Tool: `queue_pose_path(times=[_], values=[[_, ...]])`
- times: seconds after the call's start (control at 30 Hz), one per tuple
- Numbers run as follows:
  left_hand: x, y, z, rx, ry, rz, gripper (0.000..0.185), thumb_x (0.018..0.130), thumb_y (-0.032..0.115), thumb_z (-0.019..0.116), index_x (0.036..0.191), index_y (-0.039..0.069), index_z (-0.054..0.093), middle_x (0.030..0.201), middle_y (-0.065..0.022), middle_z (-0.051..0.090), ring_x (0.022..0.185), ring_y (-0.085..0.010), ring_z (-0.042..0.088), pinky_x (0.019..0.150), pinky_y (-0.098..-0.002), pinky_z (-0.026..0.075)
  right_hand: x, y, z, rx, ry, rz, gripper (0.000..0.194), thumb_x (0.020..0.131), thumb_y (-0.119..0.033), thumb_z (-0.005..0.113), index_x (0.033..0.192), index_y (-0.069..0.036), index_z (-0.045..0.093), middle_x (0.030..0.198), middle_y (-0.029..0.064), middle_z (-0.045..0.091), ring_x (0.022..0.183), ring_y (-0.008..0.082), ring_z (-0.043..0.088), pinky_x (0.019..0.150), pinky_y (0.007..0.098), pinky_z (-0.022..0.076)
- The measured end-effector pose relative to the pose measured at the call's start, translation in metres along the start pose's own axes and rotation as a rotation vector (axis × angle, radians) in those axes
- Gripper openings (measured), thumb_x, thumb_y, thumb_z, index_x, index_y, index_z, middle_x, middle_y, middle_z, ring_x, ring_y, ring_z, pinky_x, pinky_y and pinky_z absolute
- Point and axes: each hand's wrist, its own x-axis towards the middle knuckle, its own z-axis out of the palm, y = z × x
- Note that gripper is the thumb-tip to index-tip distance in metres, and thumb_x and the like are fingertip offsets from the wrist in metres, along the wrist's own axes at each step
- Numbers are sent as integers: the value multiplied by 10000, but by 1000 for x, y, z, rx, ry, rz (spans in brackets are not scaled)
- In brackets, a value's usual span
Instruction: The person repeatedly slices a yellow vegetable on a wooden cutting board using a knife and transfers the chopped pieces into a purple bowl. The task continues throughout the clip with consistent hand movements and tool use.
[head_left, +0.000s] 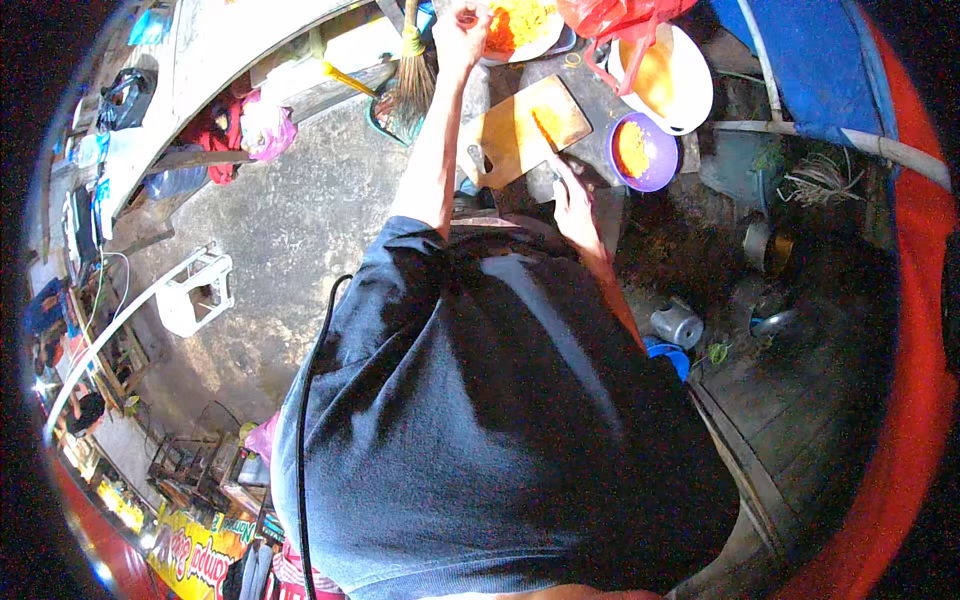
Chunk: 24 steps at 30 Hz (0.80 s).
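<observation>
A wooden cutting board (517, 139) with a handle hole lies in front of me, with small orange bits on it. My right hand (574, 196) grips a knife (545, 129), its blade over the board and smeared with orange. My left hand (461, 34) is stretched forward at the left rim of a wide white bowl (559, 31) full of shredded orange food. Its fingers are curled, and glare hides whether they hold anything. A purple bowl (664, 169) with chopped orange pieces stands right of the board.
Beyond the purple bowl is a white tub (694, 90) with orange contents, partly behind a red plastic bag (619, 19). A broom (415, 82) stands by my left forearm. On the concrete floor (255, 225) is a white plastic stool (196, 292). A grey container (677, 322) lies at right.
</observation>
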Motion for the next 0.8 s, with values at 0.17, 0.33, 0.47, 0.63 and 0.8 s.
queue_pose_path(times=[0.17, 0.33, 0.47, 0.63, 0.8], values=[[-49, 50, -36, 178, 47, 202, 204, 952, 227, 729, 945, 23, 715, 769, -63, 712, 719, -128, 660, 682, -309, 529, 4, -3, -1, -71, -62, -72, 414, 1041, -59, 507, 1448, -19, 573, 1398, 222, 641, 1327, 352, 608, 1119, 403, 462], [-125, 71, -59, 354, -66, -30, 163, 909, 182, 783, 888, 31, 725, 790, -57, 712, 725, -121, 639, 719, -294, 530, 1, 4, 2, -73, -141, -71, 412, 1037, -40, 498, 1438, -32, 593, 1400, 211, 643, 1320, 352, 611, 1118, 408, 465], [-163, 68, -63, 436, -203, -2, 120, 867, 145, 792, 900, 40, 744, 831, -94, 742, 794, -195, 682, 793, -346, 554, 2, 11, -2, -150, -75, -76, 421, 1044, -43, 497, 1458, -43, 579, 1399, 217, 634, 1314, 354, 604, 1126, 419, 455], [-178, 53, -66, 897, -414, 159, 195, 937, 336, 741, 1040, 174, 772, 1103, -40, 727, 1078, -270, 620, 970, -489, 422, 2, 4, -7, -171, -18, -100, 422, 1031, -73, 524, 1448, -76, 591, 1294, 231, 675, 1189, 416, 646, 1014, 465, 515], [-179, 41, -67, 876, -411, 265, 215, 876, 345, 777, 1038, 203, 775, 1076, -58, 701, 1086, -289, 588, 933, -499, 435, 5, -6, 1, -102, -35, -6, 395, 1029, -44, 521, 1412, -64, 619, 1214, 250, 689, 1104, 395, 688, 958, 425, 532]])
